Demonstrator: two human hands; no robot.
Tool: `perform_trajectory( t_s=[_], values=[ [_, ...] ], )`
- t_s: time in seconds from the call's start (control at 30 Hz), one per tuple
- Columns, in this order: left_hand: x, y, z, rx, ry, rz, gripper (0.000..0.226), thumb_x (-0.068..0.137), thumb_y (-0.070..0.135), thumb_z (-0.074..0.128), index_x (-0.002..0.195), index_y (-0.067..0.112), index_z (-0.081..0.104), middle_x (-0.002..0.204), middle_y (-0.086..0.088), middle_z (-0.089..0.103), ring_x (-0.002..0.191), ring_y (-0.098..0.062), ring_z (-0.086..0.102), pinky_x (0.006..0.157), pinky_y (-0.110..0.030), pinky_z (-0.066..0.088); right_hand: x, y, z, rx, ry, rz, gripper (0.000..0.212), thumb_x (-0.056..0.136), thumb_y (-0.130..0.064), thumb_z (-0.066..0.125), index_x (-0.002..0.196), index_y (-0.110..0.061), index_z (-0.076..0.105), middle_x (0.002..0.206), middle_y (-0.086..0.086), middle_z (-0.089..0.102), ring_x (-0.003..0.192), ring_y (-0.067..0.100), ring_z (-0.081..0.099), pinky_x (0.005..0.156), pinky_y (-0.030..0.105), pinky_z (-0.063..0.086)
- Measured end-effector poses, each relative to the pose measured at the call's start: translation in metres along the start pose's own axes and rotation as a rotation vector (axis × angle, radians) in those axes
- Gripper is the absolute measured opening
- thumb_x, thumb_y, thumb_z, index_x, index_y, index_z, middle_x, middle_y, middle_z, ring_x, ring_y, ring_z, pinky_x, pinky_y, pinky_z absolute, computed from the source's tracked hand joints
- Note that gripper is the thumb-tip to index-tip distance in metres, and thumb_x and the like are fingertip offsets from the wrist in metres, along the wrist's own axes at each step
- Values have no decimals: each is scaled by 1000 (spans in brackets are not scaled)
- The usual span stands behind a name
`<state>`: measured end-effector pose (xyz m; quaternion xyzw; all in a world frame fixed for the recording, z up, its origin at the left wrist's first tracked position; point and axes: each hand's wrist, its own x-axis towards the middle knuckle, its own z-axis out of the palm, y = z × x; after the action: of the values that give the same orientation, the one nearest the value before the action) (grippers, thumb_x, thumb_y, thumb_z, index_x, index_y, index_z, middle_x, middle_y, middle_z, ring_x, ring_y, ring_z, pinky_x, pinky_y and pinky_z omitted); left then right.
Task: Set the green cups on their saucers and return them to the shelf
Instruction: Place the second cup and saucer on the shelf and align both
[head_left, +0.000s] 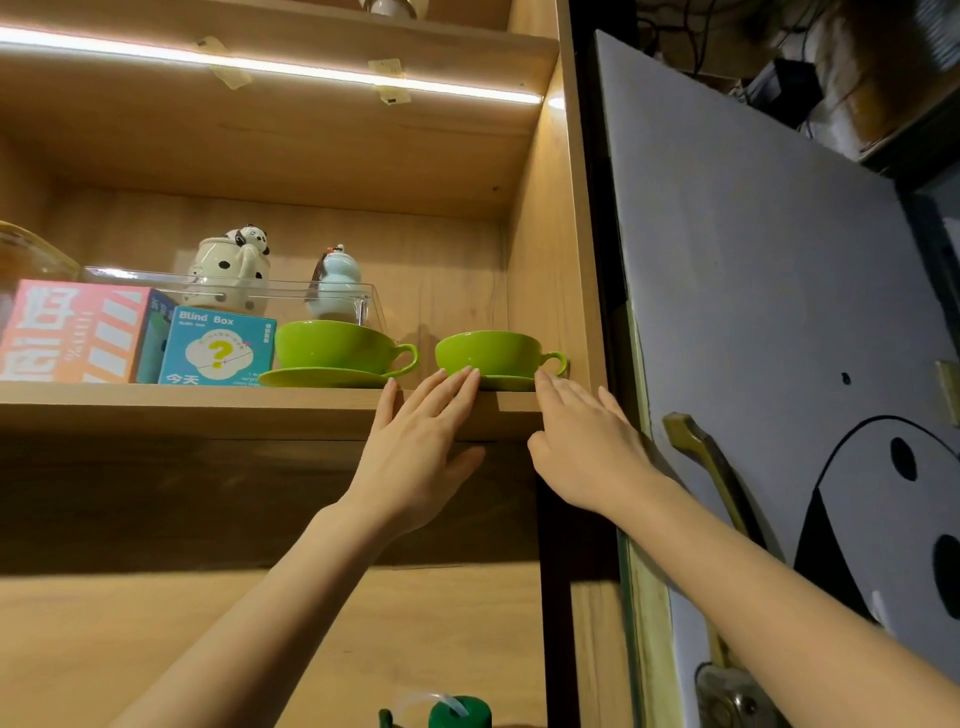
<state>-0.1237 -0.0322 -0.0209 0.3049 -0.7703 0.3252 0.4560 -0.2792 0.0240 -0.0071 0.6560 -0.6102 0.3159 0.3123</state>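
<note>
Two green cups stand on green saucers on the wooden shelf (208, 410). The left cup (337, 345) sits on its saucer (322, 378), handle to the right. The right cup (491, 354) sits on its saucer (506, 383) close to the cabinet's right wall. My left hand (421, 447) is flat and open, its fingertips touching the front of the right saucer and the cup's lower wall. My right hand (582, 441) is open too, with fingertips at the saucer's right edge below the cup's handle. Neither hand holds anything.
Left of the cups stand a blue "Blind Box" carton (215, 345) and a pink box (72, 330). Behind them a clear tray (291, 291) holds a spotted ceramic pot (231, 270) and a pale blue gourd figure (335, 283). A grey door (753, 260) with a brass handle (706, 457) is at right.
</note>
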Motion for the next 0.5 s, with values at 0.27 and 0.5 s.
perform_trajectory(
  t_s=[0.27, 0.5],
  values=[
    [-28, -38, -27, 61, 239, -195, 76, 77, 35, 37, 146, 17, 11, 157, 1, 9, 143, -11, 2, 115, -35, -4, 1, -26, 15, 32, 158, -123, 70, 92, -25, 34, 145, -22, -13, 157, 1, -13, 144, 15, -13, 117, 41, -12],
    [-41, -60, -25, 186, 107, -237, 86, 67, 54, 11, 141, 21, -18, 149, 6, -23, 139, -11, -22, 112, -36, -16, 8, -40, 22, -30, 125, -120, 69, 92, -30, 33, 145, -22, -10, 157, 0, -13, 144, 13, -15, 112, 43, -19]
  ],
)
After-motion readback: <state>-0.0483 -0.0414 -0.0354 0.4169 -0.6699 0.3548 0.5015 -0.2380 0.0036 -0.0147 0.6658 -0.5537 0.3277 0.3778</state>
